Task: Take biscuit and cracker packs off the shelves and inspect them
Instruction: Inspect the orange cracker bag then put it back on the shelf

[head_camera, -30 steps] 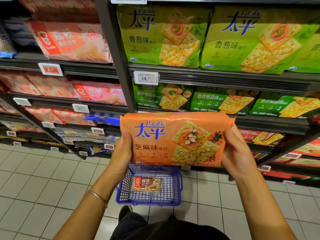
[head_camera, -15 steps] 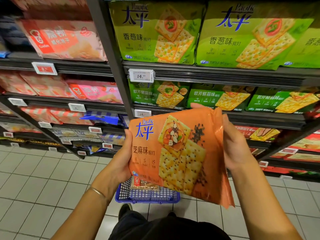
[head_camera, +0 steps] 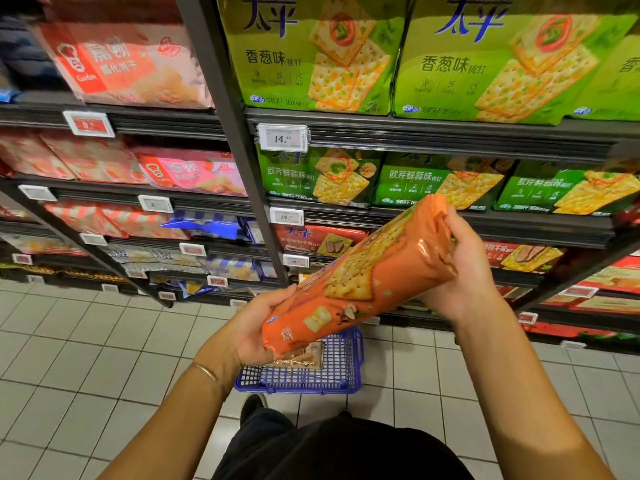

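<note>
Presently, the orange cracker pack (head_camera: 363, 271) is held in the air in front of the shelves (head_camera: 415, 133), above the blue basket (head_camera: 346, 372) that stands on the tiled floor. It is tilted, with its lower end to the left and its upper end raised to the right, so that a narrow side and part of the printed face are turned toward the camera. The lower end is cupped by the left hand (head_camera: 256, 327), whose fingers are curled underneath, with the thumb laid along the near edge. The upper end is gripped by the right hand (head_camera: 464, 271), with the fingers wrapped round the crimped end; the fingertips behind the pack are hidden.

The pack is judged to be light for its bulk and only moderately stiff, since a glossy film wrapper is seen, wrinkled at the ends. The film is likely to be slippery and the crackers inside brittle, so squeezing across the flat face is best avoided. A hold at both short ends is thought safest: the load is carried along the length and the faces are left free to be read. The crimped seal alone is not to be trusted for lifting, as it may be bent or torn. A small pack (head_camera: 301, 356) is seen lying in the basket, partly hidden beneath the orange one.
</note>
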Demonstrator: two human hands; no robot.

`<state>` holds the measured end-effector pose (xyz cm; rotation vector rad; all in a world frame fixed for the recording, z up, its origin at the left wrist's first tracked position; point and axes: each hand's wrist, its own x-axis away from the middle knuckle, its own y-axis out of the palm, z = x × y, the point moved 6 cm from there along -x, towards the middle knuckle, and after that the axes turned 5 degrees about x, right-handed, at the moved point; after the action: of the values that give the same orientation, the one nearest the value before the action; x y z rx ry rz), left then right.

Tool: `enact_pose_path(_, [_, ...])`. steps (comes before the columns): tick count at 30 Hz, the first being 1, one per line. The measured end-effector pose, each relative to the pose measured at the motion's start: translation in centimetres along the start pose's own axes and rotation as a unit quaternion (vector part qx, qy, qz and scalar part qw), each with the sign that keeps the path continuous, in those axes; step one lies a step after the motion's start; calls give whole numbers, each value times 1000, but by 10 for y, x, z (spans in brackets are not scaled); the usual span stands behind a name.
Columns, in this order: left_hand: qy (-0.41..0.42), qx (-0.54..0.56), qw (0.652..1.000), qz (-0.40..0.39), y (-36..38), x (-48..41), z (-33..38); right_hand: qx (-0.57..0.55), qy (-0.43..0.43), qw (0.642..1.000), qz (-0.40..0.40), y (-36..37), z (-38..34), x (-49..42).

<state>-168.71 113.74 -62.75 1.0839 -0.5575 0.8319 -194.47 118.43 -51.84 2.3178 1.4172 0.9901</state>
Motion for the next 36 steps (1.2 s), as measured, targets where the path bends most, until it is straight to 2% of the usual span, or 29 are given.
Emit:
enact_pose_path(5, [37, 64, 997, -5, -4, 3, 16, 15, 16, 1000, -18, -11, 1, 3])
enact_pose_path(9, [107, 31, 994, 18, -6, 23, 49, 31, 39, 998, -47, -19, 9, 6])
enact_pose_path(13, [171, 24, 985, -13, 5, 49, 72, -43, 88, 994, -51, -20, 28, 6])
enact_pose_path(15, [211, 6, 976, -48, 22, 62, 78, -78, 89, 992, -53, -15, 32, 1])
enact_pose_path(17, [244, -24, 968, -54, 43, 68, 78, -131, 67, 985, -91, -3, 34, 3])
enact_pose_path(19, [262, -56, 963, -6, 57, 66, 77, -149, 87, 985, -20, -18, 51, -3])
enact_pose_path(20, [262, -65, 963, 23, 59, 62, 75, -179, 114, 975, 60, -32, 64, -2])
enact_pose_path(21, [256, -68, 963, 42, 61, 59, 71, -235, 153, 954, 103, -41, 77, -1])
enact_pose_path(23, [218, -41, 974, 40, 65, 53, 63, -294, 240, 918, 114, -37, 92, 3])
enact_pose_path(26, [166, 16, 986, -3, 66, 47, 55, -279, 285, 914, 71, -24, 101, 2])
enact_pose_path(31, [186, 73, 979, -40, 57, 44, 59, -217, 229, 947, 65, -31, 96, -6])
enact_pose_path(33, [203, 92, 974, -52, 56, 45, 64, -166, 218, 961, -28, -27, 90, -10])
enact_pose_path(35, [236, 99, 965, -56, 54, 49, 70, -120, 223, 958, -135, -24, 86, -9])
enact_pose_path(36, [252, 99, 961, -53, 52, 51, 73, -100, 234, 953, -163, -24, 85, -8])
